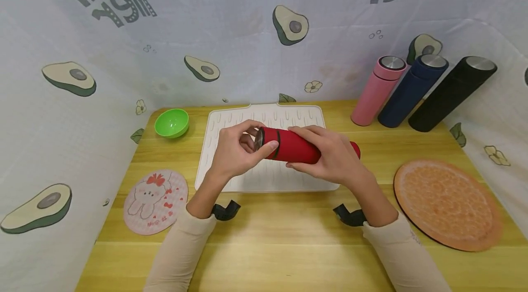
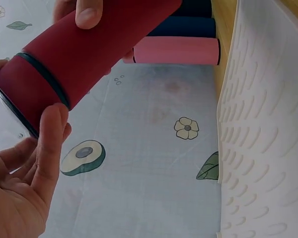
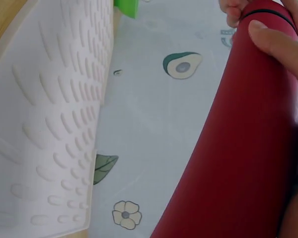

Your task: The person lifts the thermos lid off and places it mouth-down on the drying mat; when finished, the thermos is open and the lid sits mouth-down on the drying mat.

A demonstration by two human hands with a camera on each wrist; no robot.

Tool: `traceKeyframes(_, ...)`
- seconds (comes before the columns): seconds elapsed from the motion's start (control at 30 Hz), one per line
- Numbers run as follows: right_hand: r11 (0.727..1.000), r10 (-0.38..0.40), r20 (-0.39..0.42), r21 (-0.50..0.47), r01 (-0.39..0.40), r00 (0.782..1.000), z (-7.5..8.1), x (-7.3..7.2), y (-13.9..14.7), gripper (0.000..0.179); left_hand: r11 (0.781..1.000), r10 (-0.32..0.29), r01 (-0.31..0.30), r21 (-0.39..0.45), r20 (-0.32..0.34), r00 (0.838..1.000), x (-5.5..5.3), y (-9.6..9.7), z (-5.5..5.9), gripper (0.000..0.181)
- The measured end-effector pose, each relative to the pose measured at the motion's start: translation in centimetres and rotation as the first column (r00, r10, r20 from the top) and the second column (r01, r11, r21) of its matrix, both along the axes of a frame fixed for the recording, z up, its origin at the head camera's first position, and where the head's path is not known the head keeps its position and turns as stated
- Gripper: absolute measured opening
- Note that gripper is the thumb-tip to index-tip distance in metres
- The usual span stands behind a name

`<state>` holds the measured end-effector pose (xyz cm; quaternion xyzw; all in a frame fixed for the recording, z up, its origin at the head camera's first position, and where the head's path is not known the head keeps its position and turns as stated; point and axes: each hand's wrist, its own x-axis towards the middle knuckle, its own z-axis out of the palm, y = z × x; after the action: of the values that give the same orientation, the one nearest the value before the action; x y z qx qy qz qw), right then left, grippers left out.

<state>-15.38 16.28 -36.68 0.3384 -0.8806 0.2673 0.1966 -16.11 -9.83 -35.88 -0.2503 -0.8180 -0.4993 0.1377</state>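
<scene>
A red thermos flask [image 1: 298, 147] is held tilted nearly sideways above a white ribbed mat [image 1: 264, 182], its capped end to the left. My left hand [image 1: 236, 151] grips the cap [image 2: 29, 94], thumb on the near side by the dark ring. Round the flask's body curls my right hand [image 1: 336, 154]. In the left wrist view the left thumb lies along the cap's edge, and the flask [image 2: 104, 44] runs up to the right. The right wrist view shows the body [image 3: 238, 129] close up, with the right thumb below the ring. The cap is still on the flask.
Pink [image 1: 377, 92], blue [image 1: 412, 92] and black [image 1: 451, 95] flasks stand at the back right. A green bowl [image 1: 172, 123] sits back left, a pink rabbit mat [image 1: 154, 202] front left, and a round orange mat [image 1: 447, 205] at right. Patterned cloth [image 1: 247, 44] hangs behind.
</scene>
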Motion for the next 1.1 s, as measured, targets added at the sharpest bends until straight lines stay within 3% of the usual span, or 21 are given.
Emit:
traceKeyframes(0.07, 1.000, -0.005, 0.003, 0.008, 0.005, 1.000, 0.0, 0.0, 0.0, 0.077, 0.999, -0.039, 0.039, 0.001, 0.029, 0.999, -0.1, -0.1, 0.0, 0.044)
traceKeyframes(0.13, 1.000, -0.011, 0.028, 0.010, 0.011, 1.000, 0.0, 0.0, 0.2, 0.077, 0.992, -0.129, 0.129, -0.010, 0.025, 0.991, -0.2, -0.4, 0.1, 0.055)
traceKeyframes(0.2, 1.000, -0.015, 0.065, 0.007, 0.015, 0.998, 0.1, 0.0, 0.5, 0.075, 0.969, -0.242, 0.241, -0.046, -0.019, 0.970, -0.4, -0.6, 0.2, 0.066)
traceKeyframes(0.27, 1.000, -0.012, 0.106, 0.004, 0.011, 0.994, 0.2, 0.0, 0.8, 0.074, 0.939, -0.340, 0.333, -0.088, -0.071, 0.938, -0.5, -0.8, 0.4, 0.069)
traceKeyframes(0.33, 1.000, 0.002, 0.135, 0.007, -0.003, 0.991, 0.2, -0.1, 1.1, 0.073, 0.916, -0.396, 0.382, -0.119, -0.120, 0.911, -0.7, -0.9, 0.5, 0.062)
traceKeyframes(0.4, 1.000, 0.024, 0.153, 0.009, -0.026, 0.988, 0.2, -0.1, 1.3, 0.072, 0.909, -0.412, 0.395, -0.132, -0.140, 0.901, -0.8, -1.0, 0.6, 0.056)
traceKeyframes(0.6, 0.997, 0.081, 0.171, 0.000, -0.082, 0.982, 0.4, -0.1, 1.5, 0.070, 0.910, -0.415, 0.410, -0.067, -0.098, 0.905, -0.8, -1.3, 0.6, 0.058)
traceKeyframes(0.7, 0.996, 0.093, 0.169, -0.016, -0.091, 0.981, 0.4, -0.1, 1.4, 0.071, 0.920, -0.391, 0.389, -0.037, -0.071, 0.918, -0.7, -1.5, 0.6, 0.059)
traceKeyframes(0.9, 0.998, 0.067, 0.107, -0.020, -0.065, 0.992, 0.4, -0.2, 1.3, 0.076, 0.962, -0.271, 0.271, 0.013, 0.006, 0.963, -0.5, -1.2, 0.5, 0.055)
traceKeyframes(1.1, 0.997, 0.077, 0.056, -0.019, -0.076, 0.995, 0.3, -0.4, 1.3, 0.075, 0.988, -0.155, 0.155, -0.001, 0.075, 0.985, -0.5, -0.9, 0.2, 0.041)
